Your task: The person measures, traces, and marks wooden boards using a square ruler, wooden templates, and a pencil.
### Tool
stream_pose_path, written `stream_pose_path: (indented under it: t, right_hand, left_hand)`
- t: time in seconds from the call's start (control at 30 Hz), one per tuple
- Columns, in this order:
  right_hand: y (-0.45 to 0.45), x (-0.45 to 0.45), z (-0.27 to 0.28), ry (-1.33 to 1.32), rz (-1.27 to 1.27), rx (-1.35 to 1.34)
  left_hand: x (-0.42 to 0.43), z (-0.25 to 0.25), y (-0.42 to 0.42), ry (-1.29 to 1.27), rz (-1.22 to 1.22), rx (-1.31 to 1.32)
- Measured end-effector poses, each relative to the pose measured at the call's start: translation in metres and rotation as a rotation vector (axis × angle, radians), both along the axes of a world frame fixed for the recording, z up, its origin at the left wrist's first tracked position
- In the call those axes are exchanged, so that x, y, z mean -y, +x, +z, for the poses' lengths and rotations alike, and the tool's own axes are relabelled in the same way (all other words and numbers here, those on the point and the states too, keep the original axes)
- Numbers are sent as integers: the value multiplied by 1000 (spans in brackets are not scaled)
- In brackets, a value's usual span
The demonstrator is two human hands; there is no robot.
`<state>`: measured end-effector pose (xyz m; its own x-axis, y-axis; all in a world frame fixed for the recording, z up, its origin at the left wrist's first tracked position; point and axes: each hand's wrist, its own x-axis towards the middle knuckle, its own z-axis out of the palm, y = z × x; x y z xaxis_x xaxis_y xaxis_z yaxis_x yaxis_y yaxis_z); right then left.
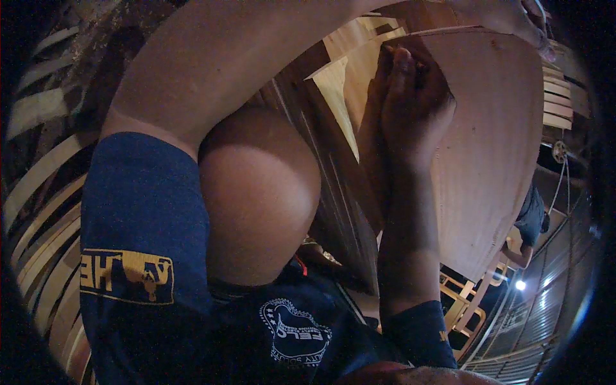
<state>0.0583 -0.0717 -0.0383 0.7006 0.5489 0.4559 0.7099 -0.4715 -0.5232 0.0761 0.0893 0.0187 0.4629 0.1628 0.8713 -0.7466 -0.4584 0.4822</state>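
A large curved wooden panel fills the right of the head view, its broad face toward me. My left arm reaches across the top, and my left hand grips the panel's upper right edge, its fingers bent over the edge and partly cut off by the frame. My right hand is closed in a fist against the panel's left edge. Whatever lies between its fingers is too dark to make out. Beside this hand is a pale, angled piece of wood. My bent knee rises between my arms.
Dark wooden boards slant past my knee. Curved light slats stand along the left. At the right, another person is partly visible behind the panel, near wooden frames, a pulley with rope, and a corrugated metal roof.
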Motion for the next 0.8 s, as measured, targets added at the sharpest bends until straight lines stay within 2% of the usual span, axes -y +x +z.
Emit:
stream_pose_path:
  t: [0.07,0.17,0.23,0.27,0.33,0.4,0.5,0.57,0.63,0.7,0.8]
  right_hand:
    - [0,0,0,25,25,-40]
    - [-4,-3,-2,71,52,-28]
    - [6,1,-4,2,69,100]
    - [9,2,-5,-31,79,165]
    - [-1,-1,-4,48,22,-40]
    - [-5,0,-1,52,-5,-127]
    - [2,4,-1,-14,4,-59]
    - [6,3,-6,-6,29,12]
    - [-6,-1,1,44,-19,-195]
    - [-16,1,9,72,-33,-225]
    - [-17,25,10,22,25,-75]
  left_hand:
    - [3,1,2,36,84,27]
    - [-7,4,14,12,-6,-17]
    - [-7,10,39,-68,-87,-100]
    - [-4,7,28,-47,-51,-65]
    - [5,1,1,-8,11,-1]
    - [7,-2,-2,14,52,47]
    - [-5,-1,-1,87,-38,13]
    - [-4,0,1,90,-9,5]
    - [7,-3,5,29,114,25]
    - [15,-2,-2,-33,160,10]
    - [1,0,34,-40,17,18]
